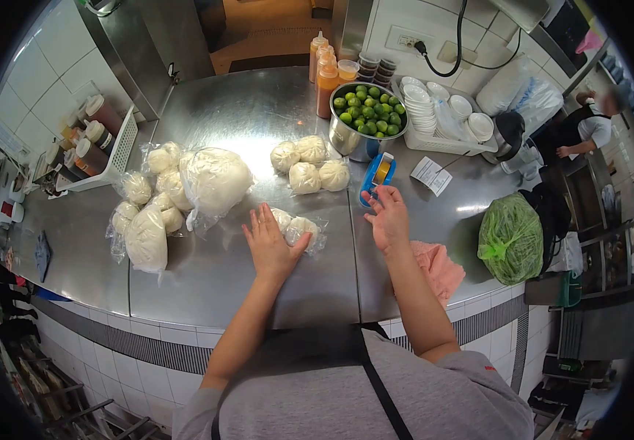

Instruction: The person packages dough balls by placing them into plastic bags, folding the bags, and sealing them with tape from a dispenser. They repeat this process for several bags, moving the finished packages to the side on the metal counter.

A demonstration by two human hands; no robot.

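Basically steel counter (258,279), white-tiled walls. Centre frame: left hand (271,246) flat, fingers spread on bagged dough (298,227). Right hand (388,220) open, fingertips touching blue tape dispenser (378,176).

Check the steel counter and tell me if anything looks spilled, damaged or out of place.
Nothing looks spilled or broken. The left hand presses a small bag of dough balls; the right hand reaches by the blue tape dispenser. Only a pink cloth hangs slightly over the counter edge.
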